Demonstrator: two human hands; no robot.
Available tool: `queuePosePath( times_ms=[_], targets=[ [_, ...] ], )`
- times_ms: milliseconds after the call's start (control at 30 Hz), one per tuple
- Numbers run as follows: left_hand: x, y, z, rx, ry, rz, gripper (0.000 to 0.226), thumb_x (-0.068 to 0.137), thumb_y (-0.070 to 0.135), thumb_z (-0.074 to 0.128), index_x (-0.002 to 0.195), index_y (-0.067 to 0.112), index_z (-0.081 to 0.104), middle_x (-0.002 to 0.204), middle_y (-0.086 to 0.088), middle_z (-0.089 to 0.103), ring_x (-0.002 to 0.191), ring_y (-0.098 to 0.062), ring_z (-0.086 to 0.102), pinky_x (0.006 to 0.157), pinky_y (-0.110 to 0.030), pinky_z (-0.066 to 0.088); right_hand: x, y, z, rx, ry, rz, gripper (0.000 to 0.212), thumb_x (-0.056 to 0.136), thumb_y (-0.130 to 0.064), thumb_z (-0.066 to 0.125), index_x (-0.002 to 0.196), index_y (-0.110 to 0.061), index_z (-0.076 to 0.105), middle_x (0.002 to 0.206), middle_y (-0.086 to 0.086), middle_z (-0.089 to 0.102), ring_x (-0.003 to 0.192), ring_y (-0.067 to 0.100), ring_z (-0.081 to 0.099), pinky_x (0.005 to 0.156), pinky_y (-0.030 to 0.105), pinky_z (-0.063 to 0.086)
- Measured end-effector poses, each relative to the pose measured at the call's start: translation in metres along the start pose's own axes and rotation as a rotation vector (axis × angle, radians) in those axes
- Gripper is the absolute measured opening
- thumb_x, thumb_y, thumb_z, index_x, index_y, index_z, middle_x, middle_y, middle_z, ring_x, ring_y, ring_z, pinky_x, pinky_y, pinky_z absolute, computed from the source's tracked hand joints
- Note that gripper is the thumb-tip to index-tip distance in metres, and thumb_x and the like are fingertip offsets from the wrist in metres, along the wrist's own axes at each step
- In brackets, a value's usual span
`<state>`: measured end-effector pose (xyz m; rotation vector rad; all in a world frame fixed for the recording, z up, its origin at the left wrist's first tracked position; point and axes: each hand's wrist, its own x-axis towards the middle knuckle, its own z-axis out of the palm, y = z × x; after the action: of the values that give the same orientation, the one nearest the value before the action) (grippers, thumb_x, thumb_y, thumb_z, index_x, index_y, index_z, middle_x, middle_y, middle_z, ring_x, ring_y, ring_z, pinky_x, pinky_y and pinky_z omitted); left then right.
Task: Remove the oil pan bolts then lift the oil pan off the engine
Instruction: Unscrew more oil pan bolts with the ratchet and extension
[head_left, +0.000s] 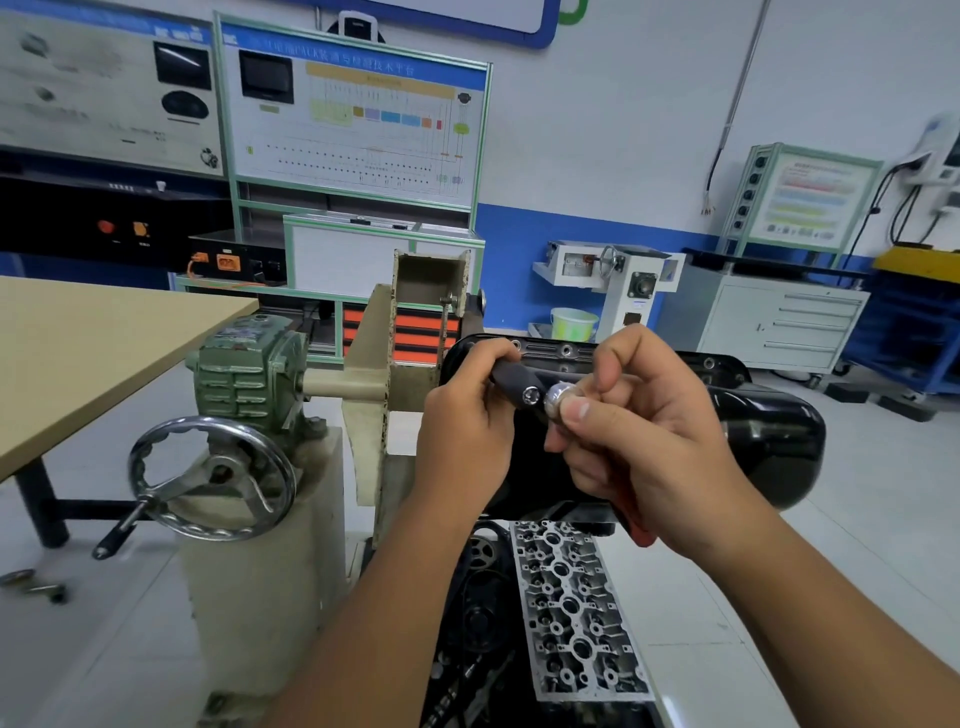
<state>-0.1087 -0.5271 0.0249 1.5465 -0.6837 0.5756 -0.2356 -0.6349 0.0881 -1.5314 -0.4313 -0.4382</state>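
The black oil pan (769, 441) sits on top of the upturned engine (576, 613), its flange with bolt holes (566, 351) visible behind my hands. My left hand (462, 431) grips the dark head end of a ratchet wrench (519, 387) just above the pan. My right hand (639, 441) pinches the shiny chrome socket (561, 397) at the ratchet's drive between thumb and fingers. A red part of the tool's handle (639, 530) shows under my right palm.
The engine hangs on a beige stand (374, 374) with a green gearbox (249, 364) and a chrome handwheel (213, 478) to the left. A tan table (93, 353) is at far left. Small metal parts (36, 584) lie on the floor. Cabinets and training boards line the wall.
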Motion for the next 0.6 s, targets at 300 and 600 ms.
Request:
queuePosePath(
  times_ms=[300, 600],
  targets=[
    [-0.001, -0.001, 0.0, 0.023, -0.013, -0.008, 0.039, 0.092, 0.0, 0.066, 0.108, 0.036, 0.062, 0.079, 0.016, 0.062, 0.068, -0.01, 0.057, 0.061, -0.036, 0.051, 0.002, -0.001, 0.005, -0.025, -0.048, 0.024, 0.027, 0.089, -0.003, 0.063, 0.082, -0.023, 0.047, 0.071, 0.029, 0.061, 0.045, 0.019, 0.037, 0.045, 0.036, 0.021],
    [-0.003, 0.003, 0.001, 0.029, -0.013, 0.0, 0.042, 0.091, -0.002, 0.054, 0.11, 0.036, 0.062, 0.09, 0.011, 0.069, 0.083, -0.018, 0.066, 0.07, -0.045, 0.055, 0.0, -0.006, -0.004, -0.15, -0.096, -0.004, 0.024, 0.087, -0.017, 0.072, 0.084, -0.025, 0.049, 0.074, 0.017, 0.065, 0.06, 0.027, 0.051, 0.046, 0.028, 0.036]
  ],
)
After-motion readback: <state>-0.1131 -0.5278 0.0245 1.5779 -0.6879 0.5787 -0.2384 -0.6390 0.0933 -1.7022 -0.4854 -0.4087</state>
